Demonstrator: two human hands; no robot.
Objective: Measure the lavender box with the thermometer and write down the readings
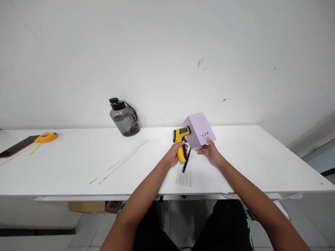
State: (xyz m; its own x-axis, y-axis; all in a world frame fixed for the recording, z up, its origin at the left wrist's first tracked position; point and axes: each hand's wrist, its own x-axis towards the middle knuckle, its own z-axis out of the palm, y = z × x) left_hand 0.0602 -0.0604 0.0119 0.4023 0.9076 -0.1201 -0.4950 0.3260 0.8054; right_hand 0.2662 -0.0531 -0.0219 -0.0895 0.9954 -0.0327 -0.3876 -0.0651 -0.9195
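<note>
My left hand (175, 153) is closed around the grip of a yellow and black infrared thermometer gun (180, 144). Its black nose end points right, close against the side of a lilac box (201, 127); whether they touch I cannot tell. My right hand (211, 152) grips the near lower corner of that box, thumb on the printed face and fingers beneath. The box is tilted, with small dark purple marks near its lower edge. Below the hands lies a black pen (186, 163) on a sheet of paper (206, 177) covered in part with handwriting.
A grey transparent bottle (125, 120) with a black lid stands at the back, left of my hands. Farther left, a yellow tape measure (47, 137) lies beside a dark flat object (19, 145). The white table (78, 164) meets the wall behind. A cardboard box (87, 206) sits underneath.
</note>
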